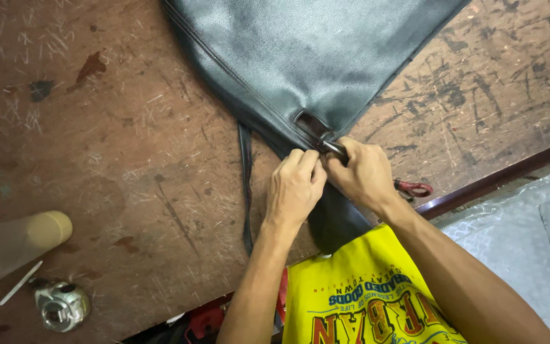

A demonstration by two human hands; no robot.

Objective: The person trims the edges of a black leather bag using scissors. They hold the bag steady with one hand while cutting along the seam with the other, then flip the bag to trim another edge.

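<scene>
A large piece of black leather, shaped like a bag (300, 57), lies on a scratched brown wooden table (128, 146). My left hand (295, 186) pinches the leather's near corner with its fingers closed. Beside it, touching, my right hand (364, 175) grips the same corner and holds a thin metal tool (334, 148) against a small brown tab (313, 124) on the leather. A narrow black strap (246, 185) hangs from the leather toward the table's near edge. Red-handled pliers or scissors (413, 188) poke out behind my right wrist.
At the left lie a beige tube (17, 241), a thin white stick (20, 282) and a small round metal tin (63, 306). The table's near edge runs diagonally at the right, with grey floor (529, 236) below it. My yellow printed shirt (364, 293) fills the bottom centre.
</scene>
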